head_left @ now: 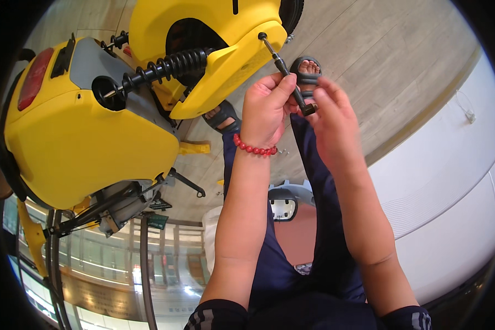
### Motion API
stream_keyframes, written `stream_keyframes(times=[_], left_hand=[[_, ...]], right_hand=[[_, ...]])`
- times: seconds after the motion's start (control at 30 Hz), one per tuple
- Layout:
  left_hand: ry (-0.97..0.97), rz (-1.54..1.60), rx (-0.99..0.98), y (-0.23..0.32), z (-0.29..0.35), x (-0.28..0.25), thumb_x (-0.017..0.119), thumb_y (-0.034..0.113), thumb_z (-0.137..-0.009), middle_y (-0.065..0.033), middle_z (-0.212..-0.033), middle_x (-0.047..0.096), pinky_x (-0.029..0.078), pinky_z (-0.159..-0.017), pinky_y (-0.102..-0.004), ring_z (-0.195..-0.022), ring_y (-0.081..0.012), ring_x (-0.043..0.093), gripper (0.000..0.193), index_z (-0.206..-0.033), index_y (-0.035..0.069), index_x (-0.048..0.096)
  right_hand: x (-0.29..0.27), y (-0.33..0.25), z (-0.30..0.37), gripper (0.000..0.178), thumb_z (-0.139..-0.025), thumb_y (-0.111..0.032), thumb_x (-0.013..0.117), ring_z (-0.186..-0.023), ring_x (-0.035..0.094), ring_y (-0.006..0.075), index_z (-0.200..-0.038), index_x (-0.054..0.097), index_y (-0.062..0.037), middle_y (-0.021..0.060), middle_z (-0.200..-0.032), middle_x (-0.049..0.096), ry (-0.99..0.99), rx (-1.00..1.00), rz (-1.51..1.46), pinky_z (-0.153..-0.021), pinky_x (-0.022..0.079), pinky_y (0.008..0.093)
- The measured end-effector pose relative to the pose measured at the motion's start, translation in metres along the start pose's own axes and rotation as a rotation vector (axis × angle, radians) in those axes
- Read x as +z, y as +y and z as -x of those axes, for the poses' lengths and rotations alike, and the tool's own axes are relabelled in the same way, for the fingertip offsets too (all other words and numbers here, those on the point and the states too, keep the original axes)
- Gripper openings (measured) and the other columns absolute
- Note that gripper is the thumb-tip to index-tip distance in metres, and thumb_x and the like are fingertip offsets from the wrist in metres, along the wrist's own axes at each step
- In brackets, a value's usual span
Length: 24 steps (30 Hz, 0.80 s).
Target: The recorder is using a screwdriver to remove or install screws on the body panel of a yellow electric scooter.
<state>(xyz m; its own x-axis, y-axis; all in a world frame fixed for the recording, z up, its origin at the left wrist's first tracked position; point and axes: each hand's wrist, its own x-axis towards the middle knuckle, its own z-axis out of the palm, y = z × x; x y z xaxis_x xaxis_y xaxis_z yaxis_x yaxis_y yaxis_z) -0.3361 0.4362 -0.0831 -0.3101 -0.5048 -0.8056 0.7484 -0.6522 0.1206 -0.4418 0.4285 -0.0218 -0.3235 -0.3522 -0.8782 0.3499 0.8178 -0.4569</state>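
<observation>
My left hand [267, 104], a red bead bracelet at its wrist, is closed around a slim black-and-silver rod-shaped tool [282, 66] with a bent black end. The tool's silver tip meets a dark round fitting [262, 36] on the yellow arm [231, 71] of a yellow two-wheeled vehicle [88, 143]. Beside the tool's bent end is my right hand [335, 121], fingers loosely curved and apart, slightly blurred. Whether they touch that end is hard to see. A black coil-spring shock absorber [162, 69] runs from the yellow arm to the vehicle's body.
Wood-look floor [368, 60] lies beyond my hands. My feet in dark sandals [307, 70] stand near the vehicle. At the right is a large white panel [445, 176]; at the lower left, a glass wall [99, 264]. Small metal pieces [283, 152] lie by my left wrist.
</observation>
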Motion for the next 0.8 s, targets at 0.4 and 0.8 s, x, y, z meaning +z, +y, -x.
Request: stream_keyframes(times=[0.4, 0.8], left_hand=[[-0.005, -0.065, -0.021, -0.003, -0.005, -0.007, 0.056, 0.014, -0.094, -0.0073, -0.089, 0.064, 0.049, -0.06, -0.019, -0.066, -0.0091, 0.06, 0.021, -0.109, -0.001, 0.057], [-0.091, 0.075, -0.041, -0.006, -0.007, -0.01, 0.055, 0.009, -0.093, -0.0071, -0.079, 0.065, 0.052, -0.063, -0.025, -0.066, -0.0137, 0.062, 0.014, -0.103, -0.001, 0.059]], right_hand=[[-0.02, -0.003, -0.004, 0.03, -0.088, -0.03, 0.065, -0.05, 0.047, 0.0089, -0.095, 0.061, -0.0005, 0.0012, -0.062, 0.053, -0.312, 0.475, -0.123, -0.042, 0.033, 0.0215], [-0.014, -0.003, 0.008, 0.03, -0.087, -0.006, 0.062, -0.076, 0.057, 0.0106, -0.114, 0.053, 0.0034, 0.0047, -0.095, 0.061, -0.272, 0.099, 0.012, -0.069, 0.048, 0.0236]])
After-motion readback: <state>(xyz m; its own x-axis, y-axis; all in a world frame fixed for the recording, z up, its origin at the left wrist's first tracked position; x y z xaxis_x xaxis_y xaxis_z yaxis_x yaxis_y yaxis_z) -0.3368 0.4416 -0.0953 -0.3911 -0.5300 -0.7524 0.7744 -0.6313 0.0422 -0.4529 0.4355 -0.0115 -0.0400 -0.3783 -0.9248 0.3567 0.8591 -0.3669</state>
